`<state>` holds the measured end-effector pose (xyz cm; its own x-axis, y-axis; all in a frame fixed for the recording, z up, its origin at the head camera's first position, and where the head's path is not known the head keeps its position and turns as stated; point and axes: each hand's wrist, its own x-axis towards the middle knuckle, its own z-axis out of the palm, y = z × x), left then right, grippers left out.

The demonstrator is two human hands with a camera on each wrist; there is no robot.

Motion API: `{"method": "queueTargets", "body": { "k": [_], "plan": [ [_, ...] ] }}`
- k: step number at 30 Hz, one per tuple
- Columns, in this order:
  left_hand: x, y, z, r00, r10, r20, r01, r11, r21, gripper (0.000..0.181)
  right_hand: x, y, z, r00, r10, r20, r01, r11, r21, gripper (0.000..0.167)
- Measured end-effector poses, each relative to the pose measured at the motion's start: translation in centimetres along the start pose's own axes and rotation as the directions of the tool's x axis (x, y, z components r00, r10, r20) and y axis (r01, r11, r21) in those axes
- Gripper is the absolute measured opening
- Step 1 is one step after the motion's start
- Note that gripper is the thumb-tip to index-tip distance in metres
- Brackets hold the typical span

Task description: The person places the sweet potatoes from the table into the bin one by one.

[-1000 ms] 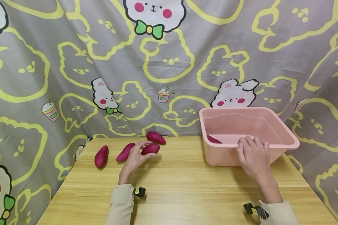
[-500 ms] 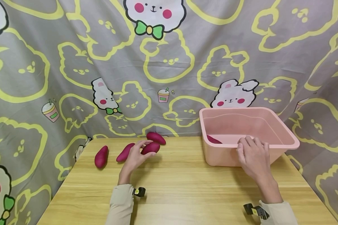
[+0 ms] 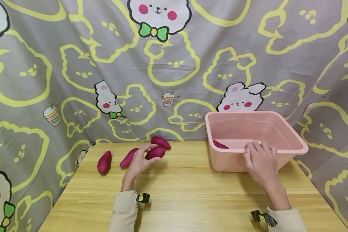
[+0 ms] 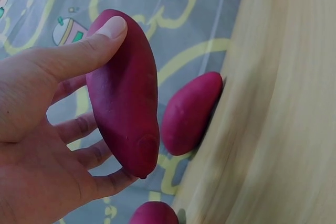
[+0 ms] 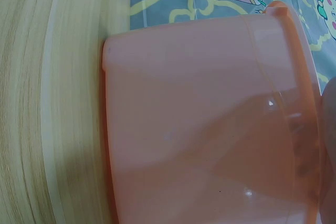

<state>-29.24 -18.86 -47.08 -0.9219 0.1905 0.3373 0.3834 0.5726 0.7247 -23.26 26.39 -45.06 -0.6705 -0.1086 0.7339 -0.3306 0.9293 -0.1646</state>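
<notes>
Over the bench (image 3: 191, 203), a held sweet potato (image 3: 156, 153) in the left hand (image 3: 140, 161), a tub (image 3: 230, 162) under the right hand (image 3: 261, 164)

Nearest are the left sleeve (image 3: 124, 209) and the right sleeve (image 3: 288, 220), each with a small black camera at the cuff. Beyond them come the hands, set well apart. The left hand grasps the held sweet potato from its left side: the left wrist view shows the thumb (image 4: 92, 51) laid across its front near one end and the fingers (image 4: 79, 128) behind, and it looks clear of the wood. The right hand, curled over the tub's near rim (image 3: 291, 151), is well to the right of that piece.

Roughly level with the left hand, a second sweet potato (image 3: 128, 158) lies just beside it, partly covered by it; a third sweet potato (image 3: 104, 162) lies farther left, apart. Just behind the held piece, a fourth sweet potato (image 3: 160, 142) rests near the bench's far edge. Inside the pink tub, toward its left end, part of a fifth sweet potato (image 3: 219, 144) shows past the rim. Farthest off hangs a grey curtain (image 3: 185, 111) printed with yellow outlines, white rabbits (image 3: 240, 96) and drink cups (image 3: 168, 98).
</notes>
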Motion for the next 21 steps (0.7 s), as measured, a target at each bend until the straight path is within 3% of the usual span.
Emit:
{"method": "queueTargets", "body": {
  "k": [21],
  "plan": [
    [0.09, 0.95, -0.15, 0.998, 0.059, -0.021, -0.059, 0.998, 0.002, 0.055, 0.0, 0.09, -0.01, 1.0, 0.003, 0.009, -0.003, 1.0, -0.008, 0.027]
  ]
}}
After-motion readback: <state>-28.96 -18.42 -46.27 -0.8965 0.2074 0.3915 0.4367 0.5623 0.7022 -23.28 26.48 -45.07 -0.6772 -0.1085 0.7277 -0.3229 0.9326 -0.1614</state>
